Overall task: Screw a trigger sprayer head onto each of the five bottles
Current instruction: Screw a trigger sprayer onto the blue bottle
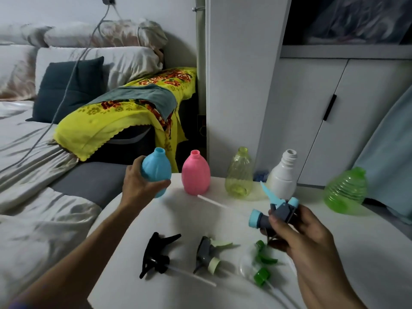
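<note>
The white table (334,253) carries most of the work: four bottles stand in a row along its far edge, the pink bottle (195,173), the clear yellow bottle (239,175), the white bottle (284,172) and the green bottle (345,189), all with open necks and no head on them yet. The fifth one, the blue bottle (156,168), is off the table at its left edge, where the left hand (139,182) grips it around the lower body with curled fingers and keeps it nearly upright with the neck free. The right hand (296,228) pinches the blue-and-grey sprayer head (275,211) by its grey body, and the blue collar points left toward the bottle, while its thin white dip tube (211,202) reaches out over the table toward the pink bottle. Near the front edge lie three more heads: the black sprayer head (157,256), the pale green sprayer head (208,256) and the bright green sprayer head (263,264). The step in hand, as I judge it, is to join the matching blue pair. To do it well, the tube should enter the neck first (it is long and can bend aside), then the collar should sit flat on the thread before it is turned, with the bottle held firmly so it does not spin together with the collar.
</note>
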Tool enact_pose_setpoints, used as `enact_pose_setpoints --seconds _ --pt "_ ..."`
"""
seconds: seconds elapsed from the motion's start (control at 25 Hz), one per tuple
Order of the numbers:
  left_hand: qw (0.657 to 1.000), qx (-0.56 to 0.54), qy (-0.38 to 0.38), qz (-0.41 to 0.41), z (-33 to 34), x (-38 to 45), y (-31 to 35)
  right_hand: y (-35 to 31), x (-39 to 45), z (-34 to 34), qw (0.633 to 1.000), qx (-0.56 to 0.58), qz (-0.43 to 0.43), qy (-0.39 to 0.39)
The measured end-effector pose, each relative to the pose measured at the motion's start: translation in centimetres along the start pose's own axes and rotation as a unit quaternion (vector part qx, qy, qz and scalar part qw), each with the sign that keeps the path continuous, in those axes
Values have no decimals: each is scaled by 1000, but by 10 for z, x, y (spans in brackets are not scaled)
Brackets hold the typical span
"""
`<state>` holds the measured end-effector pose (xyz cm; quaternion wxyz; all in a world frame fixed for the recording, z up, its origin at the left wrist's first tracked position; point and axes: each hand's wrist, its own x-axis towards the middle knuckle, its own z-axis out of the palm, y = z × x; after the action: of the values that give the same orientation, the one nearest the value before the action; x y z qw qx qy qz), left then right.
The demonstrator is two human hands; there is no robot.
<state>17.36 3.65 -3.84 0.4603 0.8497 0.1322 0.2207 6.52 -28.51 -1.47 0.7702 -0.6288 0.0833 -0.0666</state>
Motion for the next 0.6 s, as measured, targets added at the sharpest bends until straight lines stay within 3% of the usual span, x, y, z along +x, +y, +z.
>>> enact_pose_setpoints --seconds 0.2,0.32,0.6 --pt "959 201 14 199 -58 -91 53 -37 -3 -22 995 67 -59 33" --pt "943 242 39 224 -69 -134 70 -48 -7 -28 994 48 -99 -4" --pt "921 306 -4 240 -62 -139 62 -43 -17 -18 993 7 -104 -52"
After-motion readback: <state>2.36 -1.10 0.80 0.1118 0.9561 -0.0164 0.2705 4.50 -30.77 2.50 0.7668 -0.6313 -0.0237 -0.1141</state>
